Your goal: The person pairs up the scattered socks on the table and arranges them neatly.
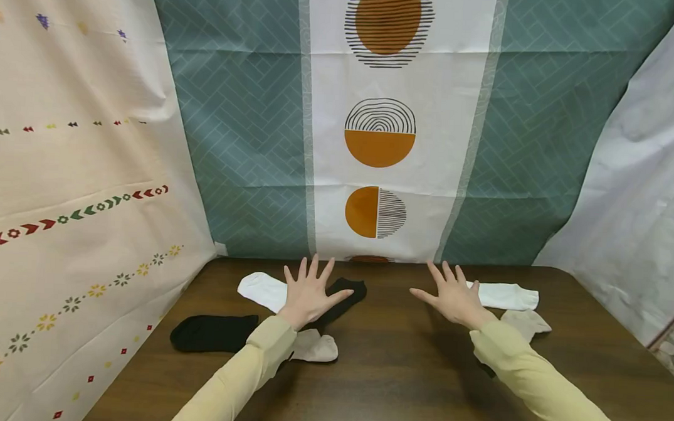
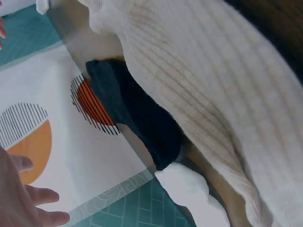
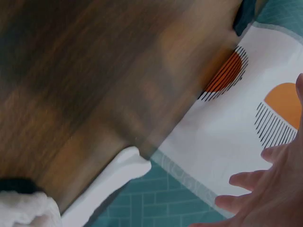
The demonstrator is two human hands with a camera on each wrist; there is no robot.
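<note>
My left hand is held over the left group of socks, fingers spread and straight, holding nothing. About it lie a white sock, a black sock, a beige sock and, farther left, another black sock. The left wrist view shows the beige ribbed sock up close. My right hand, also spread and holding nothing, is left of a white sock and a beige sock. Under the right forearm, a dark thing is mostly hidden.
The socks lie on a dark brown wooden table. A green and white patterned cloth hangs behind its far edge. Pale cloths hang at the left and the right.
</note>
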